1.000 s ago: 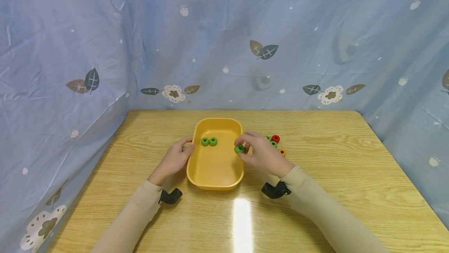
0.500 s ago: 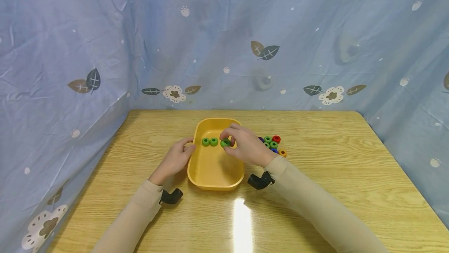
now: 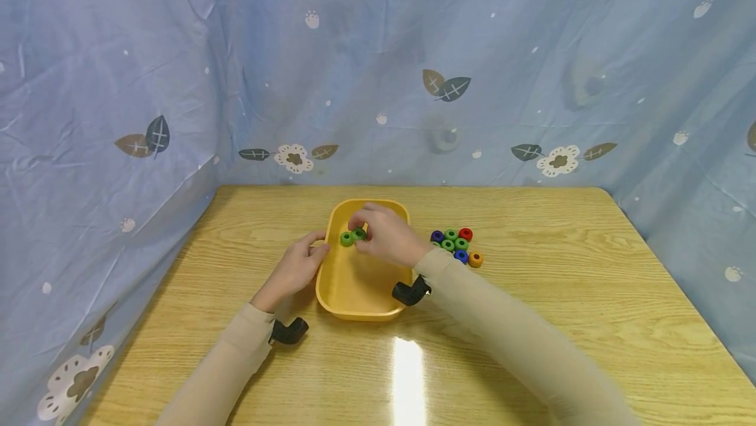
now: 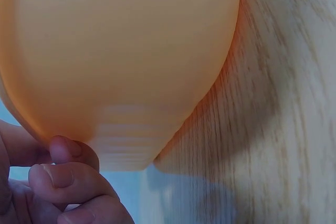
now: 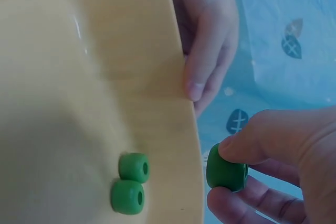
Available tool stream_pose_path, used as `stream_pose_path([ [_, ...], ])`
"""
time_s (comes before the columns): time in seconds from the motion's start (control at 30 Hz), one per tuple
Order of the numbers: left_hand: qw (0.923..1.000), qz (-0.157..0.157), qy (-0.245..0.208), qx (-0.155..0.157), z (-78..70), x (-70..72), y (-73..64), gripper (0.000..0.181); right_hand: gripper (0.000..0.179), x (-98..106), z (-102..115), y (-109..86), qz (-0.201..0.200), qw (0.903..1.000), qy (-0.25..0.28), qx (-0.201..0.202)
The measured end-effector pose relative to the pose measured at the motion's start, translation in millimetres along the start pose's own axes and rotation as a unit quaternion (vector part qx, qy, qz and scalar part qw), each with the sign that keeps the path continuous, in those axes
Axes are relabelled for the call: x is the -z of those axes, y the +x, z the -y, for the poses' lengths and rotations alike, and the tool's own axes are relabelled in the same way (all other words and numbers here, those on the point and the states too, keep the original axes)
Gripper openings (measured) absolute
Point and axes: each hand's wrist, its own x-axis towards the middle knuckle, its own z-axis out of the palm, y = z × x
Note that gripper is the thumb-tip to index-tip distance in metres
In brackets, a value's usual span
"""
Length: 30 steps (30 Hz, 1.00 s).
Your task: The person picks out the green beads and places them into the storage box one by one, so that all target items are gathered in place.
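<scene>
A yellow plastic tray (image 3: 357,291) stands on the wooden table. My left hand (image 3: 296,265) grips its left rim, thumb at the edge and fingertips (image 4: 62,176) against the outer wall. Over the tray's left part, my right hand (image 3: 386,235) pinches a green bead (image 5: 226,169) between thumb and fingers. Two more green beads lie side by side inside the tray, an upper bead (image 5: 134,167) and a lower bead (image 5: 127,196) in the right wrist view. From the head, the held bead partly covers one of them.
Right of the tray, a cluster of beads lies on the table: a red bead (image 3: 465,234), an orange bead (image 3: 475,259), a blue bead (image 3: 461,256), a purple bead (image 3: 437,236) and several green ones. A blue patterned cloth (image 3: 378,71) hangs behind and at both sides.
My right hand has carried the green bead leftward from the tray's right rim to just above the two beads inside. The bead cluster has come into fuller view. My left hand stays put.
</scene>
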Motion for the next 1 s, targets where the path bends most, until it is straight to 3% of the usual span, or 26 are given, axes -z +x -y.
stream_pose_path([
  [0.43, 1.0000, -0.002, 0.000, 0.002, -0.9, 0.3, 0.9, 0.046, 0.019, -25, -2, 28.2, 0.043, 0.9989, -0.008, -0.019],
  [0.73, 0.9999, -0.004, 0.010, -0.001, -0.5, 1.0, 0.8, 0.046, 0.021, -39, -8, 34.4, 0.083, 0.9953, -0.014, -0.048],
  [1.0, 0.9999, -0.001, 0.009, -0.007, -2.2, 0.7, -0.3, 0.046, 0.016, -46, -11, 38.2, 0.085, 0.9952, -0.031, -0.039],
])
